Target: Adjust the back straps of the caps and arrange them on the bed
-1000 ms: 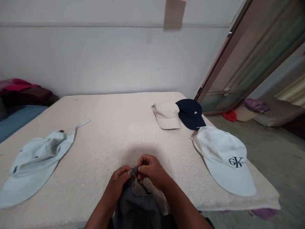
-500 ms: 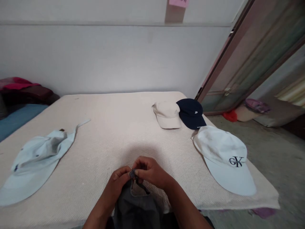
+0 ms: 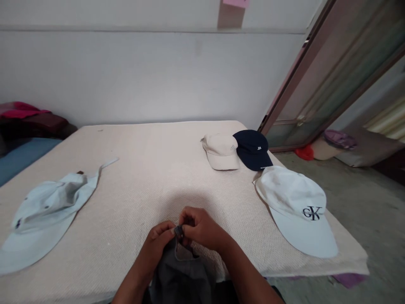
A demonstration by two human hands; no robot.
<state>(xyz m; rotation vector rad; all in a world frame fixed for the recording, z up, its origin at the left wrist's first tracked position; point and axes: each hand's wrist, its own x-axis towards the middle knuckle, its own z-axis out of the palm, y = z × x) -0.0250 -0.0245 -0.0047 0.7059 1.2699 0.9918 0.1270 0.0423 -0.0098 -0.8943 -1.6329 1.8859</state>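
A dark grey cap (image 3: 182, 278) is at the near edge of the table, its back opening facing up. My left hand (image 3: 158, 238) pinches the cap's rear strap at a small buckle (image 3: 179, 231). Close beside it, my right hand (image 3: 199, 226) grips the strap from the other side, fingers curled. The strap's end is mostly hidden between my fingers. On the left lies a pale blue cap (image 3: 47, 211) with its back strap undone and stretched out. A white cap (image 3: 294, 202) with black letters lies on the right.
A beige cap (image 3: 220, 150) and a navy cap (image 3: 252, 150) lie side by side toward the back right of the cloth-covered table (image 3: 142, 160). A wall (image 3: 142, 76) stands behind. Past the right edge are a door frame (image 3: 294, 76) and the floor.
My right hand has shifted slightly to the right along the strap, and the buckle has turned a little between my fingers. The view has moved slightly. The other caps have stayed in place.
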